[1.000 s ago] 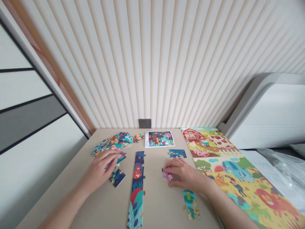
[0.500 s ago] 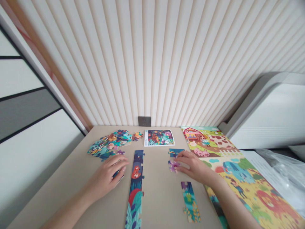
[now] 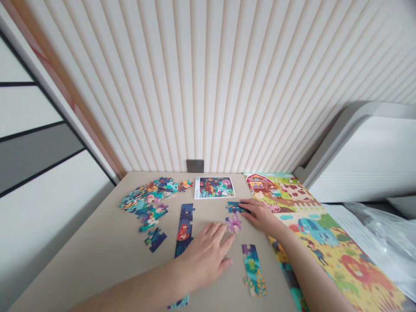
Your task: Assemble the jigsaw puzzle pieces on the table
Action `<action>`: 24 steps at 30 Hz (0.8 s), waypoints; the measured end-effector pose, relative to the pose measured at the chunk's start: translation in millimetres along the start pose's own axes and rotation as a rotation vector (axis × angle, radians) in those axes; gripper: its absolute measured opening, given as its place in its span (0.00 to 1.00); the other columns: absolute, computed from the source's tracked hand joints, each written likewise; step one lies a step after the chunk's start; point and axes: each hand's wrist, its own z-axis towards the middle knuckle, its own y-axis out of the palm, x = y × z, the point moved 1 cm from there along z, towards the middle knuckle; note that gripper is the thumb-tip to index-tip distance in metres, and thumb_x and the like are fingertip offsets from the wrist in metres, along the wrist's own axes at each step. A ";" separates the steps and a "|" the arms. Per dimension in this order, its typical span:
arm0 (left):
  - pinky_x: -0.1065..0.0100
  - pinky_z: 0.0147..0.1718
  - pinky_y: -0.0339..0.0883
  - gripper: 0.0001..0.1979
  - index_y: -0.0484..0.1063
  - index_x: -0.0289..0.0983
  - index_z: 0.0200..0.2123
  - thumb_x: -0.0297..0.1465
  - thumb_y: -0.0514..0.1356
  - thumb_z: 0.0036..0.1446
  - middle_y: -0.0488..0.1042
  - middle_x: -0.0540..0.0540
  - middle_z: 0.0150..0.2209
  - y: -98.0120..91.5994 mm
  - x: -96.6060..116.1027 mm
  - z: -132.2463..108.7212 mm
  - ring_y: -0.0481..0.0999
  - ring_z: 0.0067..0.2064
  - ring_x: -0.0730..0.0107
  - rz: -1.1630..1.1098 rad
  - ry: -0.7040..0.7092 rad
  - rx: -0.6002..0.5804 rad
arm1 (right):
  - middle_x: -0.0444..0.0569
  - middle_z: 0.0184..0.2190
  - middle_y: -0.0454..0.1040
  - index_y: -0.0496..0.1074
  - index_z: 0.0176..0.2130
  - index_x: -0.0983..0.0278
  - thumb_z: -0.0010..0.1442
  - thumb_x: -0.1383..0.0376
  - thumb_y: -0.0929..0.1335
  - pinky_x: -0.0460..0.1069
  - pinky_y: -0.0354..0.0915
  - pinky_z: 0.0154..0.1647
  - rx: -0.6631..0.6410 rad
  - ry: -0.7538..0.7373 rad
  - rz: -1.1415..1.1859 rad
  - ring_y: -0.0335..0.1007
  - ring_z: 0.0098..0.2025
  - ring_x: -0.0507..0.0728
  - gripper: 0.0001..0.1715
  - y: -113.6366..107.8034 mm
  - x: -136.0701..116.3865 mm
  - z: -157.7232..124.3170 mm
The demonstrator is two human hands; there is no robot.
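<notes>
My left hand (image 3: 204, 255) lies flat on the beige table (image 3: 97, 255), fingers spread, fingertips by a purple puzzle piece (image 3: 233, 223). It partly covers the long joined strip of pieces (image 3: 183, 227). My right hand (image 3: 258, 213) rests with fingers stretched out, touching a blue piece (image 3: 233, 207) just beyond the purple one. A short joined strip (image 3: 252, 269) lies near my right forearm. A heap of loose pieces (image 3: 147, 200) sits at the far left, with a dark blue piece (image 3: 155, 239) apart from it.
A small reference picture card (image 3: 214, 187) lies by the ribbed wall under a socket (image 3: 195, 165). A large finished animal puzzle (image 3: 328, 242) covers the right side of the table. A white unit (image 3: 367, 160) stands at the right.
My left hand has crossed from the left of the long strip over to the purple piece. My right hand has slid further away onto the blue piece, leaving the purple piece on the table.
</notes>
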 end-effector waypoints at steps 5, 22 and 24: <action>0.48 0.63 0.60 0.27 0.64 0.41 0.66 0.45 0.54 0.69 0.68 0.38 0.62 24.6 -3.8 14.4 0.66 0.63 0.49 -0.004 -0.056 0.035 | 0.53 0.55 0.76 0.76 0.58 0.54 0.70 0.59 0.66 0.59 0.69 0.59 0.009 -0.002 0.000 0.74 0.56 0.62 0.20 0.9 -5.5 2.4; 0.49 0.68 0.50 0.28 0.61 0.42 0.68 0.45 0.53 0.70 0.63 0.41 0.68 27.8 -12.4 9.2 0.60 0.69 0.52 0.001 -0.001 0.060 | 0.53 0.60 0.73 0.74 0.59 0.52 0.71 0.59 0.66 0.62 0.65 0.62 -0.042 -0.016 -0.005 0.69 0.61 0.62 0.20 -3.5 -10.1 4.2; 0.50 0.68 0.49 0.28 0.61 0.42 0.68 0.46 0.53 0.70 0.63 0.41 0.68 26.8 -12.3 9.4 0.60 0.69 0.53 0.008 0.002 0.068 | 0.52 0.61 0.72 0.73 0.60 0.52 0.71 0.58 0.65 0.62 0.64 0.64 -0.041 -0.038 0.020 0.68 0.62 0.62 0.21 -1.8 -11.8 6.2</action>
